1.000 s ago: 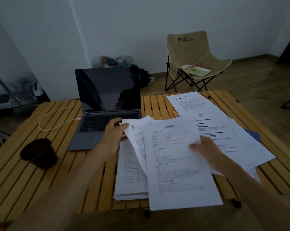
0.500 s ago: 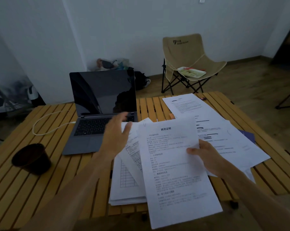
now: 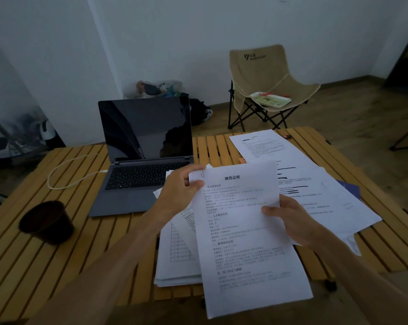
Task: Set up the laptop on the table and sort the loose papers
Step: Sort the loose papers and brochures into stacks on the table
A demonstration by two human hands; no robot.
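The grey laptop (image 3: 137,160) is already standing open, screen dark, toward the far edge of the slatted wooden table (image 3: 34,266). We are judging the sorting half-done: our left hand (image 3: 178,192) and right hand (image 3: 289,221) are each pinching the clipped white printed document (image 3: 245,242), while loose white sheets (image 3: 320,191) are lying scattered toward the right edge.

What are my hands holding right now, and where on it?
Both hold the printed document: the left hand pinches its top left corner by the paper clip, and the right hand grips its right edge.

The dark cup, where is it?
The dark cup stands on the wooden slat table, at the left, just in front of and left of the open laptop.
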